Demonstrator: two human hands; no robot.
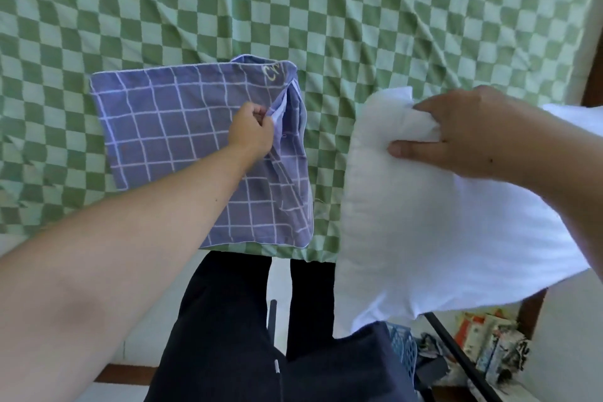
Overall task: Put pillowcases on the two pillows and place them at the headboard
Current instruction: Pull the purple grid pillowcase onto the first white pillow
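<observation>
You were at the stuffing step: left hand (253, 127) pinched the pillowcase (202, 153) opening flat on the bed (326, 10), right hand (456, 137) gripped the pillow (424, 238) just right of it, so next you'd feed that corner in.

Pillowcase (182, 147) flat on bed (326, 26) near its front edge, left hand (251, 130) on its right side, pillow (424, 222) right of it overhanging the edge, right hand (456, 137) on top.
</observation>
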